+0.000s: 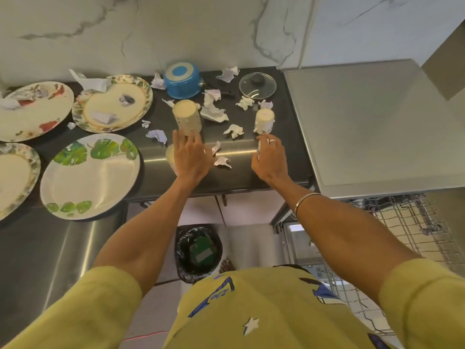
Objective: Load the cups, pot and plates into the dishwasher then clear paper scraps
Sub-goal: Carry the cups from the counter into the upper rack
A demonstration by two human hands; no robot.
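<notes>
- Left hand (188, 157) spread, grasping nothing, fingertips at the tall cup (187, 118) just in front of the blue pot (181, 80); a nudge could topple it
- Right hand (270, 157) loosely curled, grasp unclear, near the small cup (264, 121) right of that pot; scraps (214, 113) could snag

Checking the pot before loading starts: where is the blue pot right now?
In the head view the blue pot sits upside down at the back of the dark counter against the marble wall, left of the glass lid and behind the taller cup.
</notes>
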